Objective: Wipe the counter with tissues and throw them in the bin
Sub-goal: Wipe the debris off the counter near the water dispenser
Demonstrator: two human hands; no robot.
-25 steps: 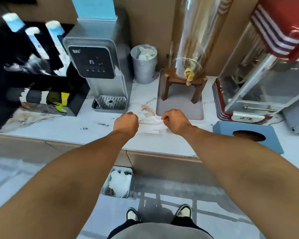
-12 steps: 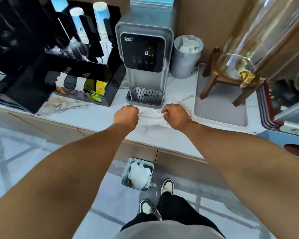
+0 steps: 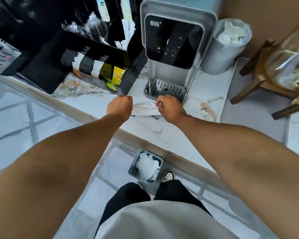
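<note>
**Two hands, one tissue**

Both my hands pinch one white tissue [image 3: 145, 109]. My left hand [image 3: 119, 107] grips one end, my right hand [image 3: 169, 109] the other. It stretches between my fingers, over the marble counter [image 3: 162, 133]. The bin [image 3: 145, 167] sits on the floor below my hands.

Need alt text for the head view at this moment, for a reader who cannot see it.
Both hands, left hand and right hand, hold a white tissue stretched between them over the marble counter, just before a grey water dispenser. A small bin with crumpled tissues stands on the floor below.
</note>
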